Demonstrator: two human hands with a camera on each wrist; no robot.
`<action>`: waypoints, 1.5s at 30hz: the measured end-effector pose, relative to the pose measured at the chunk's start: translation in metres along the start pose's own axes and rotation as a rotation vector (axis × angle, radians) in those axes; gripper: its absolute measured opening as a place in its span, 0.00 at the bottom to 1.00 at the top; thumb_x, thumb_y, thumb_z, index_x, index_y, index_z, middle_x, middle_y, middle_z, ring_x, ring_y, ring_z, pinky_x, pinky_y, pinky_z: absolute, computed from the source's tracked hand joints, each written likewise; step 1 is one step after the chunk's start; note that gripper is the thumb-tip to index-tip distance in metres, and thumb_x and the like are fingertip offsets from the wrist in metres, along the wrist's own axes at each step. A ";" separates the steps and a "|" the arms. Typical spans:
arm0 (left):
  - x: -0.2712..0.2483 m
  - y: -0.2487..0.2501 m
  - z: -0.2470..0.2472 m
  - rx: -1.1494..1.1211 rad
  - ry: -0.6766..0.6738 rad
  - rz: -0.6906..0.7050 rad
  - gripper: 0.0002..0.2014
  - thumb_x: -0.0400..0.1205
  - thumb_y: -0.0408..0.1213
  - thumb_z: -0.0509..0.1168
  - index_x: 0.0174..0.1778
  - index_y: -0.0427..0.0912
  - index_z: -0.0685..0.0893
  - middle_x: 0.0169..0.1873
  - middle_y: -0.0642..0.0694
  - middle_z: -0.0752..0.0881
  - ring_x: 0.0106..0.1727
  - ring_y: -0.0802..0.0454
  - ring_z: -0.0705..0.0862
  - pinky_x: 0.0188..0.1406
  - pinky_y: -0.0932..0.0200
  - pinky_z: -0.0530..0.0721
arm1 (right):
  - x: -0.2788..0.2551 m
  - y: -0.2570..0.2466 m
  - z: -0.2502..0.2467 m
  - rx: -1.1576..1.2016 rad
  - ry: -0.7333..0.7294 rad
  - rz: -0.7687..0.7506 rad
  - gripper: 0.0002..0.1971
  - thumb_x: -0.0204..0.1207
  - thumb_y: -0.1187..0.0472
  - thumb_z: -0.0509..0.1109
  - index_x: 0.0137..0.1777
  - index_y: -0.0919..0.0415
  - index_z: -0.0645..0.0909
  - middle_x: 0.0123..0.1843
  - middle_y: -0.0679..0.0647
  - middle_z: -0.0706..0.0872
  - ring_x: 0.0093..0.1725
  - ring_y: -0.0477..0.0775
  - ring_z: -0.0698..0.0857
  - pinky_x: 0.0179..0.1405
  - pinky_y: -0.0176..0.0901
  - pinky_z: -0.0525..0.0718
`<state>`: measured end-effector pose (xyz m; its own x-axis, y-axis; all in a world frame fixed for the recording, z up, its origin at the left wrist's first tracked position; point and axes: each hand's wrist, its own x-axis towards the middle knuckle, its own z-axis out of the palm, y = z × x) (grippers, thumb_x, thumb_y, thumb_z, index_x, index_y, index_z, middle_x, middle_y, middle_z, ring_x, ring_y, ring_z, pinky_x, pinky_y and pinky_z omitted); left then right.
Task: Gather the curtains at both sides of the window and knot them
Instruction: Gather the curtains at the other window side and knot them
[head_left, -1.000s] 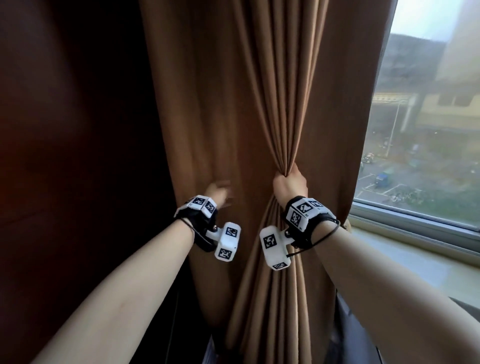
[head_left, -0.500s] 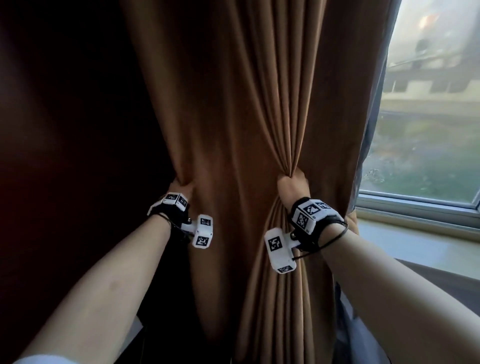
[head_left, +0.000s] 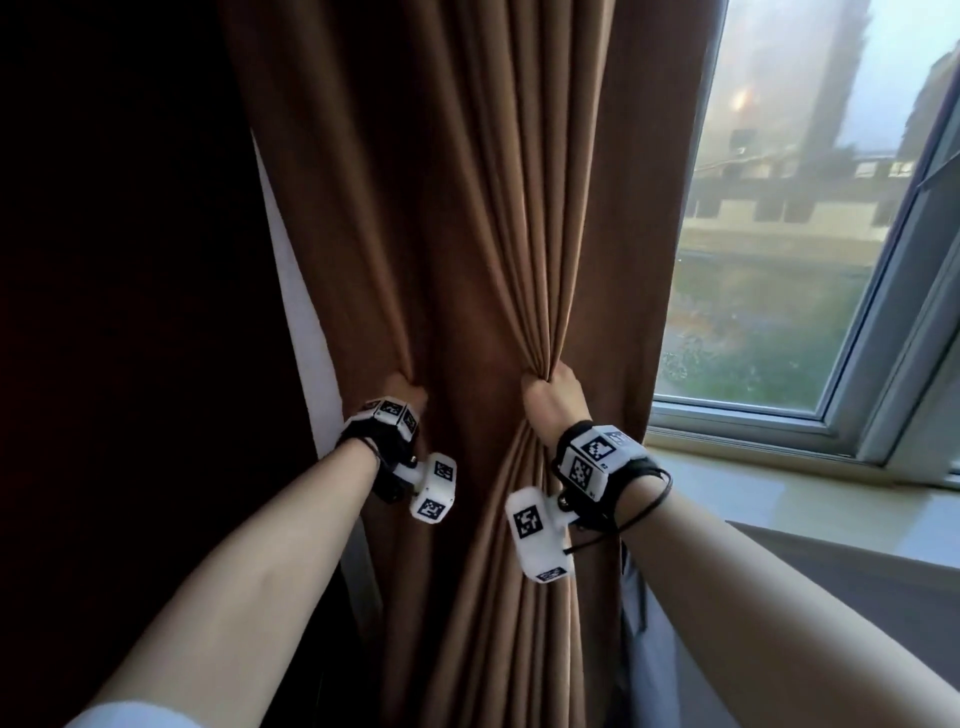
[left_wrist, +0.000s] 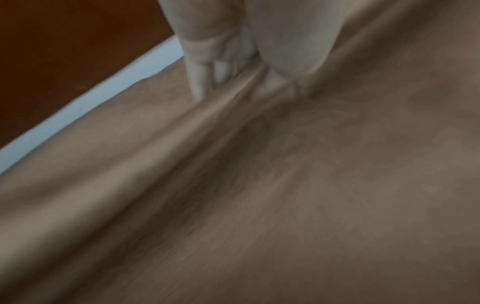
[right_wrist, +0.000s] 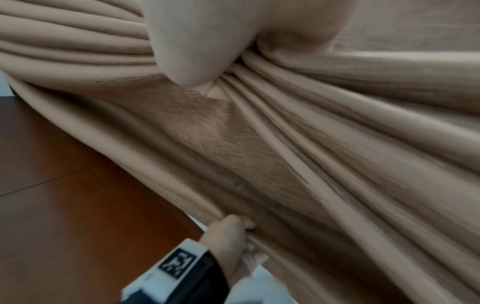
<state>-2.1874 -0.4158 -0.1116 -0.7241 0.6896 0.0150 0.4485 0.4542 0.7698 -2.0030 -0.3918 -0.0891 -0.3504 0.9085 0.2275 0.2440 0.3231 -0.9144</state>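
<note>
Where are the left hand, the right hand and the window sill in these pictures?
left hand (head_left: 402, 391), head view, on its knuckles gripping the curtain edge.
right hand (head_left: 551, 396), head view, on the back of the fist.
window sill (head_left: 810, 480), head view, on its bare top.

A dark brown wall (head_left: 130, 312) stood left of the hands; right of them, a grey-framed window (head_left: 779, 291) let hazy daylight onto a pale sill (head_left: 779, 480).

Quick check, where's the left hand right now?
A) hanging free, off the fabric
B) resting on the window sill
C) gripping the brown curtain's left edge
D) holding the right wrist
C: the left hand grips the left edge of the brown fabric curtain, while the right hand bunches its pleats.
</note>
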 end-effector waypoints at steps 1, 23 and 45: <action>-0.007 0.006 0.003 0.048 0.007 -0.002 0.15 0.80 0.40 0.62 0.56 0.33 0.82 0.56 0.32 0.84 0.60 0.35 0.82 0.64 0.50 0.77 | 0.000 0.001 -0.006 0.004 0.005 -0.005 0.08 0.76 0.64 0.56 0.48 0.56 0.76 0.46 0.56 0.79 0.47 0.56 0.76 0.48 0.44 0.72; -0.097 0.079 0.057 0.320 -0.059 0.364 0.34 0.76 0.46 0.70 0.72 0.34 0.64 0.73 0.40 0.72 0.75 0.51 0.72 0.62 0.78 0.73 | 0.000 0.003 -0.026 -0.125 -0.171 0.046 0.52 0.60 0.33 0.76 0.76 0.63 0.60 0.75 0.62 0.68 0.76 0.63 0.69 0.77 0.56 0.68; 0.062 -0.051 0.029 -0.491 0.039 -0.180 0.47 0.49 0.30 0.65 0.71 0.33 0.71 0.60 0.34 0.83 0.54 0.37 0.84 0.49 0.51 0.82 | 0.023 0.020 -0.034 0.137 0.025 0.093 0.13 0.74 0.64 0.62 0.28 0.56 0.70 0.27 0.51 0.73 0.32 0.52 0.72 0.37 0.47 0.71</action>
<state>-2.2397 -0.3802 -0.1688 -0.7902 0.5992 -0.1288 0.0233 0.2393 0.9707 -1.9755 -0.3551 -0.0905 -0.3085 0.9399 0.1462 0.1481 0.1993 -0.9687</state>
